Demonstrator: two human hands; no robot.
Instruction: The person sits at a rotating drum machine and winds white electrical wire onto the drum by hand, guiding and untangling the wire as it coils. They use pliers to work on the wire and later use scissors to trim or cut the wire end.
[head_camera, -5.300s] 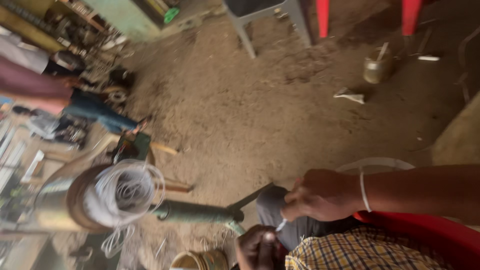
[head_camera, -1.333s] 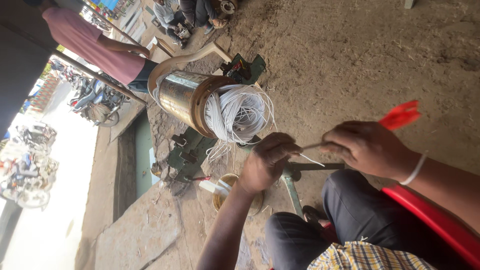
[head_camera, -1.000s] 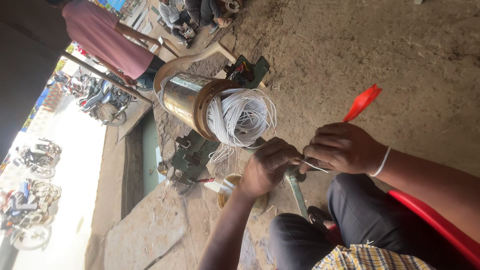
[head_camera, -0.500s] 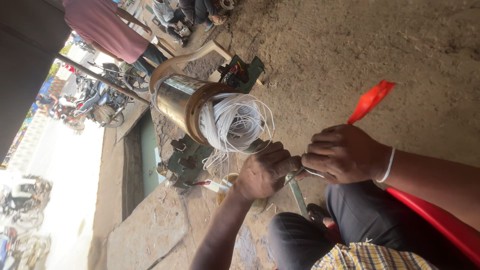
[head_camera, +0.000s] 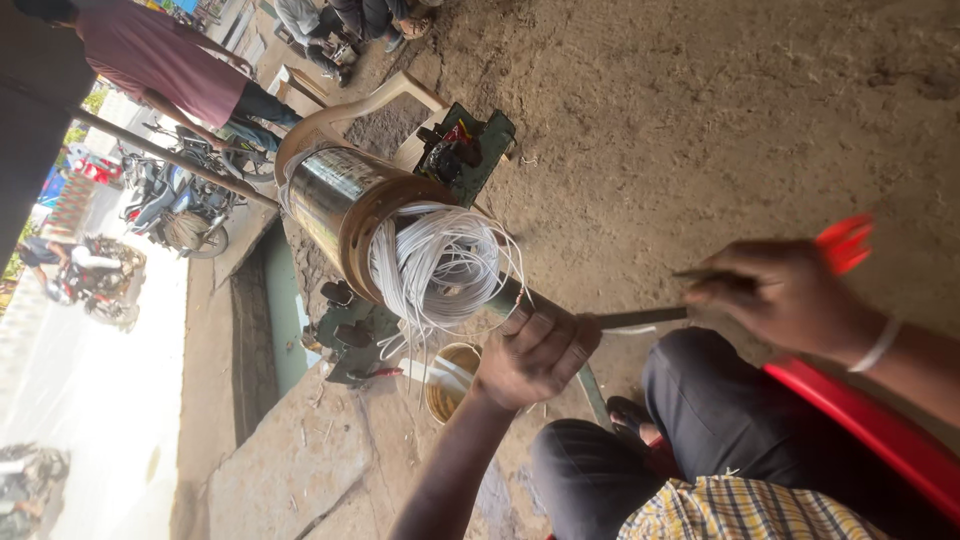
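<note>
One metal cylinder (head_camera: 335, 195) lies on its side on the dirt ground (head_camera: 700, 110), and everything else sits around it. From its open brass-coloured end spills one bundle of white wire loops (head_camera: 440, 265), many strands, too many to count. The left hand (head_camera: 535, 350) is just beside that bundle, at the lower right of the cylinder's mouth, clenched around a dark rod or shaft (head_camera: 515, 298) that comes out of the winding. The right hand (head_camera: 785, 295) is well apart from the cylinder, to its right, fingers closed on one long thin tool (head_camera: 640, 318) with a red handle (head_camera: 845, 242); the tool's tip points back toward the left hand. Below the cylinder's mouth stands one small round tin (head_camera: 450, 380) on the ground. One green metal frame (head_camera: 465, 150) with dark parts shows behind the cylinder, and another green part (head_camera: 350, 335) under it. One red plastic chair (head_camera: 860, 425) edge shows beneath the person. Past the cylinder's far end stands one other person in a maroon shirt (head_camera: 165, 65).
</note>
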